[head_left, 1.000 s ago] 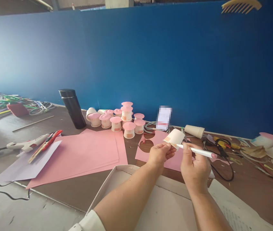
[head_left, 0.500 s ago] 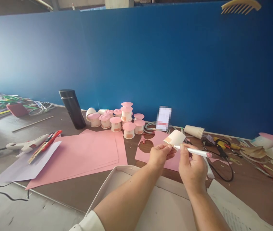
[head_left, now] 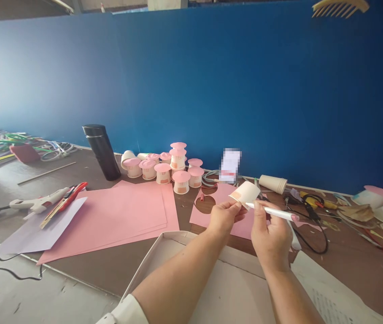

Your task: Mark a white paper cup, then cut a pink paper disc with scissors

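A white paper cup [head_left: 249,191] with an orange patch on its side is tilted in the fingers of my left hand [head_left: 223,218], which pinches it near the rim. My right hand [head_left: 272,238] is closed round a white marker pen [head_left: 274,211] with a pink end. The pen's tip lies close to the cup's side; whether it touches I cannot tell. Below and behind the hands is a pink sheet [head_left: 196,216] with round holes cut out. Several finished-looking cups with pink paper discs on top [head_left: 181,180] stand further back on the left.
An open white box [head_left: 147,265] sits under my forearms. Pink sheets [head_left: 120,211], a glue gun [head_left: 39,202] and a red utility knife [head_left: 65,202] lie left. A black flask [head_left: 101,153] stands behind them. Nested cups [head_left: 272,183] and cables [head_left: 316,245] lie right.
Almost nothing differs. The pen tip has shifted very slightly to the right along the cup, and both hands keep their hold.
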`<state>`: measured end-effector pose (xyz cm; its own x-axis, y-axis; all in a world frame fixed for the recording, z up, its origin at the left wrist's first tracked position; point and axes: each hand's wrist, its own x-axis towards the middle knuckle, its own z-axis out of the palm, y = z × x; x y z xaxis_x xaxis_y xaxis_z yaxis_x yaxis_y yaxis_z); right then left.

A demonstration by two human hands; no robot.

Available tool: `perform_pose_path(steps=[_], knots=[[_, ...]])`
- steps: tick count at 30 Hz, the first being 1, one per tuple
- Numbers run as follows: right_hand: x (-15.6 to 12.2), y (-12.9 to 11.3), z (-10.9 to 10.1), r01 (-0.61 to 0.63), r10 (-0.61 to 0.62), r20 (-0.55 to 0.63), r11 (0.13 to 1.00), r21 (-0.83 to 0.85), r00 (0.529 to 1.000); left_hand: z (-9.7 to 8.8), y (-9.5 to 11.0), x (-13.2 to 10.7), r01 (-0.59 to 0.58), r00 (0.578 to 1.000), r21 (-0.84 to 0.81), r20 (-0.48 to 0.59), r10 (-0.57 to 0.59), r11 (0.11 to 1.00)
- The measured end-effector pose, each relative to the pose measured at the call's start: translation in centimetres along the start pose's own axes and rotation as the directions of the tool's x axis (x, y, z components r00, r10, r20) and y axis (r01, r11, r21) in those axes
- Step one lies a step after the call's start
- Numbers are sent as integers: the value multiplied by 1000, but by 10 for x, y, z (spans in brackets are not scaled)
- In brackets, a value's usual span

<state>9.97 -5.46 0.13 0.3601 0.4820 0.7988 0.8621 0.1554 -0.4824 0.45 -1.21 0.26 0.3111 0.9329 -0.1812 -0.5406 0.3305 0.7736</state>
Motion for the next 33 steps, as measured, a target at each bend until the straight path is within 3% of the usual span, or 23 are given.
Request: perform_pose_path(steps=[6,11,33], knots=[[1,0,0,54,-54,-15,998,19,998,2,1,-2,-4,1000,25,-15,5,1000],[1,-2,-3,17,-15,-54,999,34,998,3,3,-2,3,999,19,-43,-2,1000],[1,-1,0,47,-47,2,999,24,999,1,-2,0,-41,999,80,5,40,996]])
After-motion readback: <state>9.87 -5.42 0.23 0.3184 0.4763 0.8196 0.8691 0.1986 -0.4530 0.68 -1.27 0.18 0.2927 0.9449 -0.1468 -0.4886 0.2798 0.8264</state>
